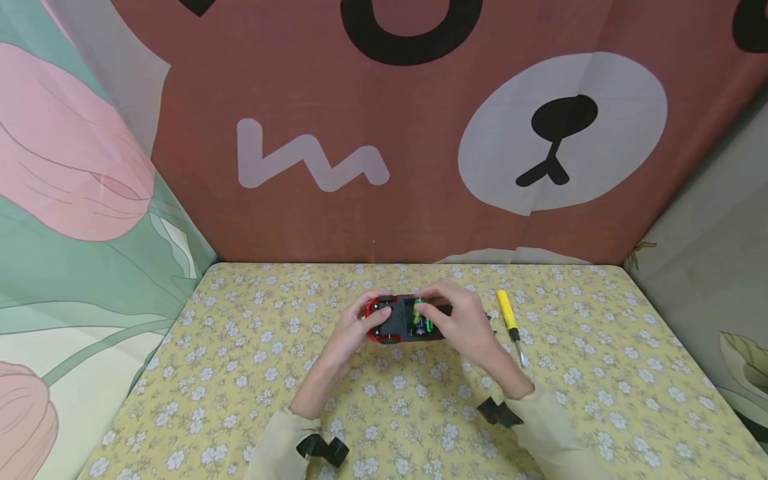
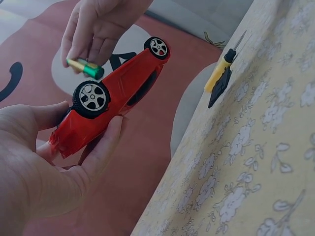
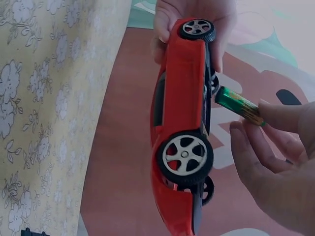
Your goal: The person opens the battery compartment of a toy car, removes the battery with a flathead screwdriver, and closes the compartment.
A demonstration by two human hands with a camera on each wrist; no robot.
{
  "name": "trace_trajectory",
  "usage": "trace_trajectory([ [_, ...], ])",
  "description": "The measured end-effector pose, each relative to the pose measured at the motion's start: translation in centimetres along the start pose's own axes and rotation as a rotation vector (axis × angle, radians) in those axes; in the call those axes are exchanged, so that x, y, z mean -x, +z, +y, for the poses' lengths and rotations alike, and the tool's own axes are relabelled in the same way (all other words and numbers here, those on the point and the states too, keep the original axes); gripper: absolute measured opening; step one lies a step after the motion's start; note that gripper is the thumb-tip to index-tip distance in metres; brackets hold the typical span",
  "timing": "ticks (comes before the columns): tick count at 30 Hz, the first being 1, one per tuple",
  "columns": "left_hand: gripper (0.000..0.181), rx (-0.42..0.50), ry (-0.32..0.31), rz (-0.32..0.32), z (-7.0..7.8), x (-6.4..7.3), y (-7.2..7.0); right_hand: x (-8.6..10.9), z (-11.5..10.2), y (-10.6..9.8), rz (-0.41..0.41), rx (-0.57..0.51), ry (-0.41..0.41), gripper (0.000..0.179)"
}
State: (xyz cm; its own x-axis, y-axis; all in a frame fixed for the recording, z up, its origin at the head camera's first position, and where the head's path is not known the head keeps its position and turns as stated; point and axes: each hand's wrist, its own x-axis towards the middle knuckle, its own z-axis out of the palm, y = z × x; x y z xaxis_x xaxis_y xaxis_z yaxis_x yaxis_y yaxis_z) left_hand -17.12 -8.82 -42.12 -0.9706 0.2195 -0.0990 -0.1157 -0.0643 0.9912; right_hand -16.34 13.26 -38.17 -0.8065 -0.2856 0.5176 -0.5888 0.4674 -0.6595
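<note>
Green cloth printed with pink flowers bounds the far left; beside it, brown-red cloth bearing a stylised animal face spans the rear of the desk, which has a yellow floral covering. Next to the right are the pale left sleeve, with a black fitting near the cuff, and the left hand. This hand grips one end of the red toy car, the thumb laid on the black underside and the fingers against the body. The car is held over the desk with its underside upward, its long axis running left to right between the two hands; its wheels have black tyres and silver spoked hubs. Right of the nearer pair of wheels, a dark open compartment occupies the underside; bright green material shows within it, too small to identify. Directly at this opening is the green-and-yellow battery, pinched between thumb and fingers of the right hand, one end directed toward the car; whether the two touch cannot be told. Farther right, on the desk, lie a flat black piece, partly hidden in the head view, and a screwdriver with yellow handle, its metal tip pointing toward the wearer. Grey cloth closes the right side.
</note>
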Motion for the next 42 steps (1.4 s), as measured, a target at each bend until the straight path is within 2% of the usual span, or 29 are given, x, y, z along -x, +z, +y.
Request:
trace_trajectory([
  [8,0.043,0.044,-0.002,-0.006,0.1,-0.1,-0.2,-0.2,0.4,-1.1,0.156,-0.140,0.116,0.014],
  [14,0.044,0.060,0.003,-0.004,0.3,0.0,-0.4,-0.6,1.0,-2.1,0.231,-0.242,0.205,0.015],
  [19,0.044,0.049,0.004,0.006,0.3,-0.1,-0.5,-0.8,1.9,-2.8,0.257,-0.312,0.286,0.019],
  [24,0.043,0.046,0.011,0.003,0.4,-0.1,-0.7,-1.0,2.5,-3.2,0.260,-0.360,0.324,0.024],
  [42,0.044,0.043,0.017,0.045,0.5,-0.1,-0.8,-1.3,4.3,-3.2,0.295,-0.366,0.441,0.030],
])
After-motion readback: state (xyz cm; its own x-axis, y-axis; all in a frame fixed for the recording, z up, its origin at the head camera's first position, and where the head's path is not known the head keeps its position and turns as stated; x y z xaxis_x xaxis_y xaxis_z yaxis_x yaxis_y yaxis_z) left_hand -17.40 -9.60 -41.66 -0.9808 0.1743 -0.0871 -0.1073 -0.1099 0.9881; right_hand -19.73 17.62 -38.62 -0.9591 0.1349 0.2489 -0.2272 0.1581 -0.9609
